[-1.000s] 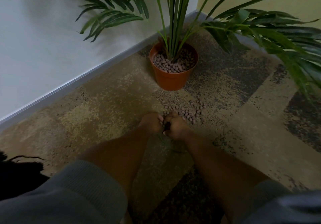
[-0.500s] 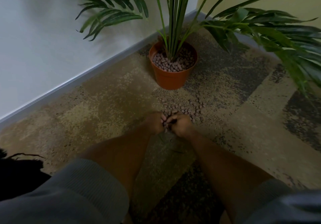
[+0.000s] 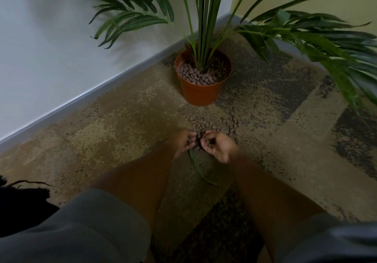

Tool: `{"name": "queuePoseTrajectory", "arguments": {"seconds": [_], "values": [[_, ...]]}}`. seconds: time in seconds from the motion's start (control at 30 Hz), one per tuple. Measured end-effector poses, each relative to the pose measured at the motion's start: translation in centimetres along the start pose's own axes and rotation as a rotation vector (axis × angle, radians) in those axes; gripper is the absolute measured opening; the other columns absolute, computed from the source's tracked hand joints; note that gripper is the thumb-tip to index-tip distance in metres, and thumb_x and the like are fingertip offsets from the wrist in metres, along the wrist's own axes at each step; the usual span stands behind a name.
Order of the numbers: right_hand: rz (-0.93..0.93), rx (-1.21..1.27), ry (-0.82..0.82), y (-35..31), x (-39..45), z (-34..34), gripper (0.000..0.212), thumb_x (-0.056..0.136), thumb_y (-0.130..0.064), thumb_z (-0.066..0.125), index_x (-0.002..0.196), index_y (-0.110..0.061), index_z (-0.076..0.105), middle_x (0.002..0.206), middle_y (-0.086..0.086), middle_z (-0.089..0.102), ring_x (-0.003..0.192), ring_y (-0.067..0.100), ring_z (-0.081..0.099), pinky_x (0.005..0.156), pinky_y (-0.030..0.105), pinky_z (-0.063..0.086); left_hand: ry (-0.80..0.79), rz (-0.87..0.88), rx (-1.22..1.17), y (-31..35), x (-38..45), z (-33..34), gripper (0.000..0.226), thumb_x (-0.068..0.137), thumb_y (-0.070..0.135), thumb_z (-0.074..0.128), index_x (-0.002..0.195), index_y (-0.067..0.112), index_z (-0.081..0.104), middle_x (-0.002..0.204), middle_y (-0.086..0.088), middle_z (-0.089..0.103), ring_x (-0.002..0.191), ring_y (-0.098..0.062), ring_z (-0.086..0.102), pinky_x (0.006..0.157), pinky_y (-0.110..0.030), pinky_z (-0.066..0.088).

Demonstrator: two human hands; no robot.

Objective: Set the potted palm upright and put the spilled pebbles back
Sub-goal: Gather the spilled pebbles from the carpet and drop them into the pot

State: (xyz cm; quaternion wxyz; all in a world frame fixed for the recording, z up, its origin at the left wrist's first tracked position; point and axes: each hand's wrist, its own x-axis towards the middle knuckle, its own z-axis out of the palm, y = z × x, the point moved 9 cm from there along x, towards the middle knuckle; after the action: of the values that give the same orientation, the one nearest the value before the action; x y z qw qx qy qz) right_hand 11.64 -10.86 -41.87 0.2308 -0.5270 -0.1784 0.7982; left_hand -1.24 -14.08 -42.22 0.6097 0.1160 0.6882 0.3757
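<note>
The palm stands upright in its orange pot (image 3: 201, 94) in the room's corner, with brown pebbles filling the pot around the stems. Spilled pebbles (image 3: 220, 125) lie scattered on the carpet in front of the pot. My left hand (image 3: 183, 141) and my right hand (image 3: 219, 146) are cupped side by side at the near edge of the spill, each holding several pebbles. A loose green leaf (image 3: 199, 169) lies on the carpet beneath my hands.
A white wall with a grey skirting board (image 3: 85, 97) runs along the left. A yellow wall closes the corner behind the pot. Long palm fronds (image 3: 326, 44) hang over the carpet at the right. A dark object (image 3: 18, 201) sits at the lower left.
My hands have shifted slightly towards the spill and turned palm up, cupping gathered pebbles. The leaf below them has come into view.
</note>
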Motion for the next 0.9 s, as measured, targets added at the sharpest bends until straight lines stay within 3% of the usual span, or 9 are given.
{"name": "queuePoseTrajectory", "arguments": {"seconds": [0.1,0.27,0.4,0.53,0.6,0.7,0.77,0.83,0.9], "values": [[0.009,0.071,-0.058,-0.3,-0.2,0.5,0.01,0.092,-0.005,0.05,0.083,-0.008,0.053,0.073,0.005,0.049,0.066,0.013,0.049,0.064,0.022,0.049,-0.008,-0.043,-0.196,-0.1,0.0,-0.2,0.032,0.099,0.018,0.038,0.113,0.004,0.064,0.082,-0.002,0.062,0.068,-0.008,0.055,0.057,-0.017,0.053],[0.019,0.109,-0.116,-0.4,-0.1,1.9,0.003,0.095,-0.002,0.052,0.095,-0.001,0.055,0.074,0.006,0.054,0.061,0.008,0.053,0.045,0.012,0.048,0.008,-0.081,-0.329,-0.1,0.2,-0.5,0.027,0.099,0.024,0.045,0.088,0.009,0.066,0.075,-0.002,0.061,0.062,-0.008,0.055,0.047,-0.016,0.051],[-0.027,0.305,-0.116,-2.1,-0.6,3.3,0.012,0.095,0.002,0.04,0.093,0.001,0.052,0.087,0.017,0.058,0.089,0.027,0.065,0.066,0.025,0.061,0.121,-0.068,-0.414,1.2,0.2,-1.3,0.025,0.099,0.018,0.046,0.078,0.012,0.059,0.07,0.0,0.056,0.059,-0.006,0.052,0.039,-0.012,0.046],[-0.096,0.37,-0.116,-5.6,-1.8,5.6,0.019,0.096,-0.005,0.035,0.095,0.0,0.053,0.107,0.02,0.063,0.119,0.03,0.058,0.096,0.037,0.052,0.127,-0.008,-0.587,5.2,-0.2,-0.7,0.027,0.1,0.019,0.045,0.076,0.014,0.057,0.071,0.001,0.055,0.061,-0.005,0.053,0.036,-0.011,0.045],[-0.122,0.439,-0.116,-7.6,-2.3,6.9,0.023,0.099,-0.009,0.035,0.099,0.001,0.055,0.111,0.021,0.062,0.109,0.031,0.062,0.09,0.035,0.056,0.075,0.022,-0.731,7.9,-0.9,0.0,0.025,0.1,0.022,0.044,0.083,0.015,0.06,0.075,0.001,0.058,0.063,-0.005,0.055,0.04,-0.012,0.049],[-0.179,0.488,-0.107,-10.6,-2.8,8.6,0.026,0.101,-0.012,0.035,0.1,0.003,0.057,0.116,0.023,0.061,0.097,0.031,0.066,0.075,0.032,0.061,0.015,0.106,-0.811,12.0,-2.0,0.8,0.033,0.102,0.026,0.039,0.122,0.012,0.06,0.099,0.001,0.066,0.077,-0.006,0.061,0.051,-0.013,0.051],[-0.223,0.499,-0.114,-12.3,-3.0,9.4,0.026,0.101,-0.012,0.034,0.099,0.002,0.057,0.121,0.023,0.058,0.104,0.031,0.064,0.081,0.034,0.06,-0.019,0.172,-0.815,14.3,-2.6,1.1,0.041,0.102,0.027,0.036,0.135,0.009,0.051,0.113,-0.001,0.065,0.089,-0.007,0.063,0.06,-0.014,0.051],[-0.254,0.53,-0.119,-13.8,-3.2,9.9,0.029,0.101,-0.014,0.031,0.102,0.001,0.055,0.117,0.022,0.054,0.11,0.03,0.06,0.095,0.04,0.054,-0.046,0.211,-0.827,15.9,-3.2,1.3,0.042,0.103,0.027,0.034,0.136,0.005,0.05,0.096,-0.006,0.062,0.082,-0.01,0.061,0.072,-0.017,0.053],[-0.282,0.565,-0.112,-15.1,-3.4,10.4,0.029,0.102,-0.014,0.027,0.107,0.0,0.052,0.108,0.018,0.05,0.096,0.027,0.058,0.104,0.046,0.046,-0.09,0.246,-0.827,17.5,-3.4,1.6,0.042,0.103,0.028,0.034,0.131,0.001,0.049,0.087,-0.009,0.057,0.079,-0.013,0.057,0.088,-0.022,0.051]]}}
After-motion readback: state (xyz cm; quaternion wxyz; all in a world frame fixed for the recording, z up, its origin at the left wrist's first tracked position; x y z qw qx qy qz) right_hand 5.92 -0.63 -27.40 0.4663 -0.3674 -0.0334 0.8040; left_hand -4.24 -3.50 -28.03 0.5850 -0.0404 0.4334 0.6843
